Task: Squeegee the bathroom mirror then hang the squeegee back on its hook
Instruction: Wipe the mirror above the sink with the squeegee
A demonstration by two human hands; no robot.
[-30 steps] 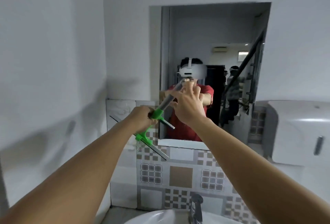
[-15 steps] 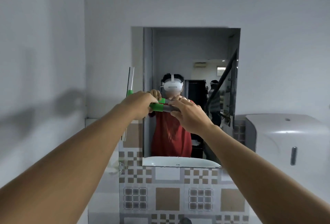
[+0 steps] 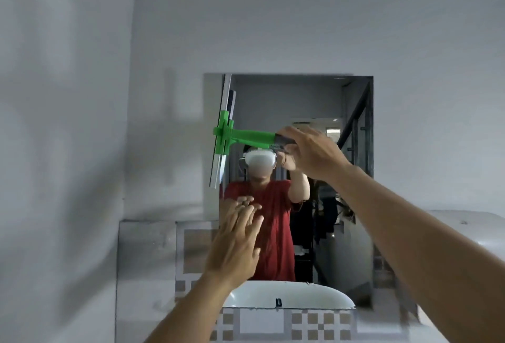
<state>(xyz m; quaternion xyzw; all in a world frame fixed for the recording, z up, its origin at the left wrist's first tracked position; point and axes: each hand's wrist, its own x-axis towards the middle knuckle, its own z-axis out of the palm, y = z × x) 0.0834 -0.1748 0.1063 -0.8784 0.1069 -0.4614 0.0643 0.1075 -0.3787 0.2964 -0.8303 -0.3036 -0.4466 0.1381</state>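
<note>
Head view: left hand [image 3: 235, 244] has let go, fingers spread — right hand [image 3: 308, 151] alone grips squeegee [image 3: 232, 137], blade now upright at mirror [image 3: 314, 102] left edge — first stroke ready.

Mirror [image 3: 300, 102] on back wall, above tiled band [image 3: 262, 323]. Squeegee [image 3: 226, 135] against mirror's left edge, blade upright, handle running right into right hand [image 3: 308, 151]. Left hand [image 3: 235, 244] lower, before mirror. Dispenser [image 3: 464, 230] right of mirror.
</note>
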